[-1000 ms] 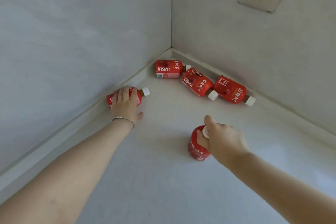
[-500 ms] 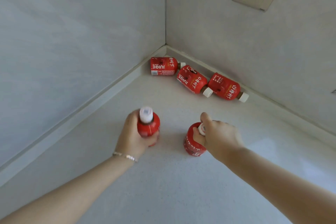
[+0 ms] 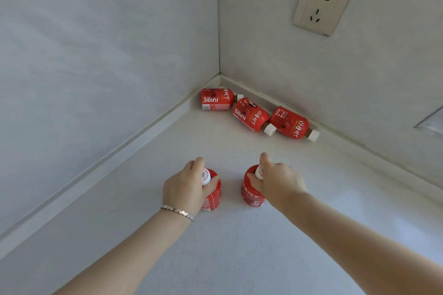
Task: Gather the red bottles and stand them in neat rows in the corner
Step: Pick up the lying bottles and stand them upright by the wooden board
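Two red juice bottles with white caps stand upright side by side on the pale counter. My left hand (image 3: 185, 187) grips the left bottle (image 3: 212, 199) around its neck and shoulder. My right hand (image 3: 275, 182) grips the right bottle (image 3: 250, 195) the same way. A small gap separates the two bottles. Three more red bottles lie on their sides near the corner: one (image 3: 217, 99) closest to the corner, a second (image 3: 251, 115) angled beside it, a third (image 3: 291, 124) along the right wall.
Two grey walls meet at the corner (image 3: 218, 74), with a raised ledge along each. A wall socket (image 3: 322, 5) sits high on the right wall. Open counter (image 3: 227, 246) stretches toward me.
My left hand picked the bottle up from beside the left wall, carried it right and stood it next to the right bottle. My right hand kept its grip.
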### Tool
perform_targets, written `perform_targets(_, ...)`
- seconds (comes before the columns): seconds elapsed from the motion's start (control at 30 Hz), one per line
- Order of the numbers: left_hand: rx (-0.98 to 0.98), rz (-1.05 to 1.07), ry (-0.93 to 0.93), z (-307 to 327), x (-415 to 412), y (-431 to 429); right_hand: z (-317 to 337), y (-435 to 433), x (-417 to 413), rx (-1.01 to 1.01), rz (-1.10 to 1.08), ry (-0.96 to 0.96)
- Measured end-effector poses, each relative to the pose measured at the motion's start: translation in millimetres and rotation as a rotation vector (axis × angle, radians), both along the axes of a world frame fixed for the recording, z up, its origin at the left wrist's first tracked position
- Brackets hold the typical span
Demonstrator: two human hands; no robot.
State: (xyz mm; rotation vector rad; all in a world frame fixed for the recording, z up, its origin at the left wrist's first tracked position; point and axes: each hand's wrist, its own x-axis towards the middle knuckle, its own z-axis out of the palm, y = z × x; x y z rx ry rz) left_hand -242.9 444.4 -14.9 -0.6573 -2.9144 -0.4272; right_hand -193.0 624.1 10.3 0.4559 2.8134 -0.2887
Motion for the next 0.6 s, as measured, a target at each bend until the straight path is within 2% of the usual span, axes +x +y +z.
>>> perform_targets(0.13, 0.093, 0.105, -0.018, 6, 21, -1, 4, -12, 29, -0.039, -0.013, -0.006)
perform_targets(0.27, 0.119, 0.256, -0.306, 20, 66, -2, 6, -20, 83, -0.176, -0.096, -0.021)
perform_targets(0.37, 0.114, 0.282, -0.356, 37, 114, -16, 22, -28, 121, -0.319, -0.148, -0.034)
perform_targets(0.43, 0.087, 0.267, -0.353, 49, 150, -28, 37, -37, 145, -0.324, -0.085, -0.067)
perform_targets(0.6, 0.032, 0.288, -0.312, 95, 248, -78, 78, -87, 218, -0.191, 0.176, -0.087)
